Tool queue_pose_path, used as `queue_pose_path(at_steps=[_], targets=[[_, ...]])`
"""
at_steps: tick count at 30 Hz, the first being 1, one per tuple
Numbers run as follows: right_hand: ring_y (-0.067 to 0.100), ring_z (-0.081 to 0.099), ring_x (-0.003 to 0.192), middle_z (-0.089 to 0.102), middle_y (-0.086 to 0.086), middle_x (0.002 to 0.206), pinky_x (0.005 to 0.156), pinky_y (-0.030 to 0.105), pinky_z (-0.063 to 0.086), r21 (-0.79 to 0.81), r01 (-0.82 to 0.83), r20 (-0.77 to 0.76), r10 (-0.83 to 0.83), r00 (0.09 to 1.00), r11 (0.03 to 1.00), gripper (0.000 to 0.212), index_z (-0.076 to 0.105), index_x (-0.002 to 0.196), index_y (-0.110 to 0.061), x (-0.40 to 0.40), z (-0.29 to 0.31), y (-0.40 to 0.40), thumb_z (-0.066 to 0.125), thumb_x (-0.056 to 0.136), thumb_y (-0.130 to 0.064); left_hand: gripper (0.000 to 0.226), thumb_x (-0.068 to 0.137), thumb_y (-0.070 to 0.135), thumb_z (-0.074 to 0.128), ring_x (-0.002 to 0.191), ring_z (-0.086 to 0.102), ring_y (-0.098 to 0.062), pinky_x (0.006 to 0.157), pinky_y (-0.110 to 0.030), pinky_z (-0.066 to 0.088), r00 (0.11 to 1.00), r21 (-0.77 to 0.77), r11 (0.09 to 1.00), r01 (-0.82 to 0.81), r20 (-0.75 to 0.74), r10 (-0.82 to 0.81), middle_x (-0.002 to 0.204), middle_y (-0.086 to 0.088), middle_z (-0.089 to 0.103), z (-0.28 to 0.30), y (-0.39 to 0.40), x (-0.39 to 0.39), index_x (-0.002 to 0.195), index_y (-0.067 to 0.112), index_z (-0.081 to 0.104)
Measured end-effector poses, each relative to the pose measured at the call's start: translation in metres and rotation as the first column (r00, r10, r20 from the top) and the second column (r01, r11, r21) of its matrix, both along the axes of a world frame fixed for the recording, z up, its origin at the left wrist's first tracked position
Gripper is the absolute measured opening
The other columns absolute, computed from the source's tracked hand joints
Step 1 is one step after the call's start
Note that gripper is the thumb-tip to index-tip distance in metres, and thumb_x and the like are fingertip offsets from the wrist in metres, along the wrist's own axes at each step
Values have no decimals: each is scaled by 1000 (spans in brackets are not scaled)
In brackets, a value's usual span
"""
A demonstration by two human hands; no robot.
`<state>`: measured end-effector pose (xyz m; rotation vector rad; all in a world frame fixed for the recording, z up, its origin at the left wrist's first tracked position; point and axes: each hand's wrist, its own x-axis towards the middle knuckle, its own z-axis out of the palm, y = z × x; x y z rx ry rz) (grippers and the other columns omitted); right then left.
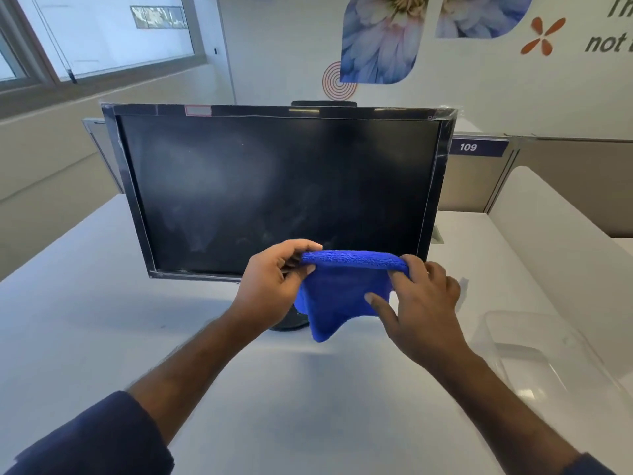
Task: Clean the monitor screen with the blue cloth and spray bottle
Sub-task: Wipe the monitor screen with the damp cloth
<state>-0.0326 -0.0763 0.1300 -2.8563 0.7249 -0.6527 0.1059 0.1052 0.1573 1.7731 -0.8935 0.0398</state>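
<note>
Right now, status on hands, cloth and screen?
Left hand and right hand both gripping the cloth, held clear of the screen. Screen smeared. Spray bottle not in view. Nothing in the way.

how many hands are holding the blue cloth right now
2. The left hand grips the blue cloth at its left end and the right hand holds its right end, in front of the monitor's lower edge.

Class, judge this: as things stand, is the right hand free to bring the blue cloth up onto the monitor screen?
Probably yes. The right hand grips the blue cloth just before the monitor screen, and nothing stands between them. But the left hand grips the cloth's other end.
</note>
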Motion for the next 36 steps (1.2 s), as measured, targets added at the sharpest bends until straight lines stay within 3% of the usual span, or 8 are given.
queue_pose_path(at_steps=[5, 9, 13, 17, 23, 27, 31, 36], targets=[[34, 5, 148, 10, 0, 162, 112, 61, 24, 590, 190, 114, -314, 943, 785, 67, 58, 122, -20, 15, 7, 18, 31, 86, -69, 37, 88, -11, 60, 92, 69, -13, 81, -19, 54, 988, -12, 999, 44, 146, -42, 97, 5, 74, 11, -19, -19, 100, 21, 75], [30, 44, 126, 38, 5, 149, 104, 56, 39, 983, 32, 57, -458, 887, 182, 83, 51, 133, -29, 21, 8, 23, 31, 76, -86, 39, 84, -12, 55, 90, 67, -8, 78, -15, 51, 968, 21, 998, 54, 245, -58, 95, 8, 73, 13, -34, -33, 100, 16, 77], [41, 58, 100, 60, 18, 113, 91, 67, 44, 868, -190, 26, -340, 940, -459, 75, 62, 112, -22, 10, 18, 20, 32, 81, -83, 42, 80, -13, 55, 90, 65, -6, 77, -11, 48, 957, 87, 993, 82, 270, -103, 96, 10, 71, 12, -39, -44, 96, 18, 79], [44, 55, 122, 61, 26, 128, 107, 62, 36, 658, -357, 172, -329, 928, -663, 105, 58, 128, -3, 12, 14, 16, 33, 74, -90, 37, 82, -6, 54, 90, 64, -7, 81, -13, 49, 944, 169, 968, 187, 242, -225, 97, 9, 68, 13, -33, -53, 98, 16, 80], [35, 68, 107, 70, 19, 117, 79, 46, 60, 742, -433, 220, -424, 878, -511, 67, 56, 130, -4, 16, 21, 17, 39, 96, -60, 30, 78, -1, 68, 94, 66, -4, 85, -15, 48, 930, 265, 924, 277, 166, -327, 102, 4, 73, 14, -8, -66, 102, 15, 79], [26, 69, 103, 74, 4, 107, 82, 43, 56, 809, -476, 343, -382, 858, -344, 53, 60, 121, -19, 16, 37, 21, 43, 93, -61, 33, 84, 18, 70, 113, 61, -11, 94, -25, 50, 960, 305, 923, 235, 76, -269, 116, 12, 65, 15, 20, -62, 116, 24, 72], [17, 63, 110, 67, -5, 118, 100, 43, 49, 823, -548, 482, -322, 815, -153, 47, 50, 133, -30, 27, 55, 32, 40, 96, -57, 51, 87, 56, 53, 119, 49, 0, 102, -30, 46, 958, 305, 924, -229, 238, 159, 126, 16, 57, 8, 44, -34, 130, 29, 62], [18, 58, 117, 60, -6, 126, 106, 49, 44, 835, -543, 550, -182, 815, 92, 19, 49, 108, -52, 56, 72, 55, 34, 97, -58, 59, 93, 52, 46, 132, 42, -15, 106, -27, 34, 819, 285, 805, -521, 435, 375, 141, 1, 52, 12, 80, 28, 142, 19, 50]])
